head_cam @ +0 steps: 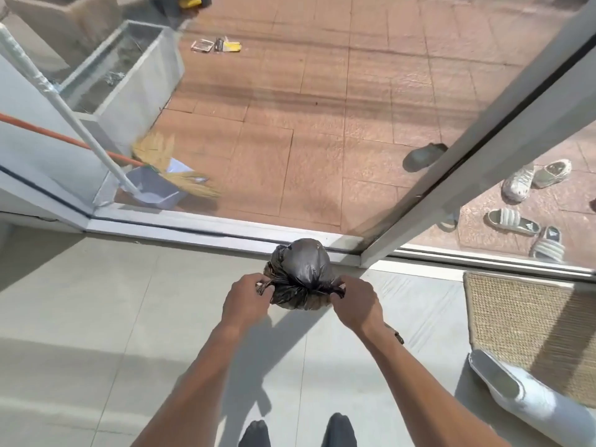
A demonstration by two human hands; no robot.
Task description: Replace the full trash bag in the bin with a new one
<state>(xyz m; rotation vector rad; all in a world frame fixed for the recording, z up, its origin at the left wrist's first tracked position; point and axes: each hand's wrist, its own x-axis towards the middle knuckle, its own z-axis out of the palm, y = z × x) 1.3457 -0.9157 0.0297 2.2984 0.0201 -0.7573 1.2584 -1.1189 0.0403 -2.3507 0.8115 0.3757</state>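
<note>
Dark-trousered knees (pixel 296 430) show at the bottom edge, nearest the camera, above the pale tiled floor (pixel 80 317) that fills the lower half of the view. Beyond the metal door threshold (pixel 193 229) lies reddish paving (pixel 322 124), seen past an open glass door (pixel 483 124) that swings out on the right. A grey planter box (pixel 129 75) stands at the upper left. A woven doormat (pixel 529 324) lies on the tiles at the right, just inside the threshold. A broom (pixel 167 156) and a dustpan (pixel 154 188) lean together outside on the left. Several sandals (pixel 529 221) sit scattered behind the glass.

Between the outstretched arms, the full black trash bag (pixel 301 272) is held just inside the threshold. The left hand (pixel 246 296) pinches a gathered end of the bag's neck on its side, and the right hand (pixel 356 300) pinches the opposite end, both closed tight on the plastic around a knot.
</note>
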